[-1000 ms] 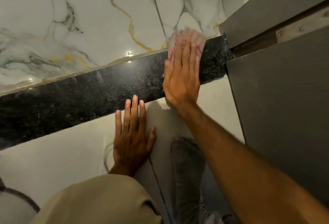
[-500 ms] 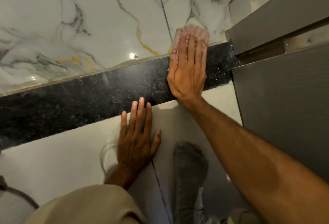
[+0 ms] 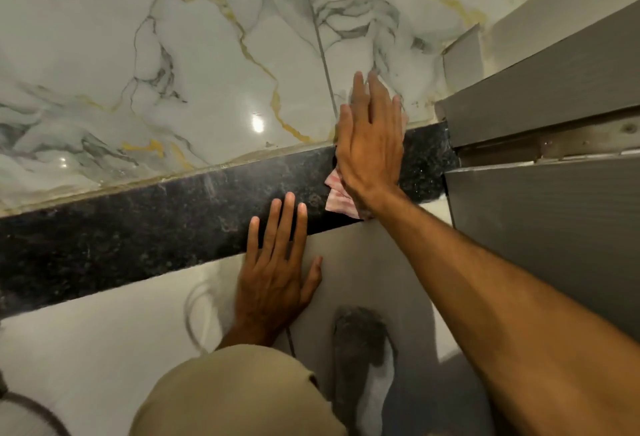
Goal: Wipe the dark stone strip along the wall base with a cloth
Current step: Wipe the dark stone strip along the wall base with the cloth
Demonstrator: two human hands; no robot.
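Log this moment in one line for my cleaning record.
right hand flat, pressing cloth on dark stone strip | left hand braced on floor

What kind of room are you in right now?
Probably a tiled indoor room, perhaps a bathroom or hallway: glossy white marble-look wall tiles with gold veins, a dark speckled stone strip at the wall base, pale floor tiles and a grey panelled door.

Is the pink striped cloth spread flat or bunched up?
Cannot tell: the right hand covers most of the pink striped cloth.
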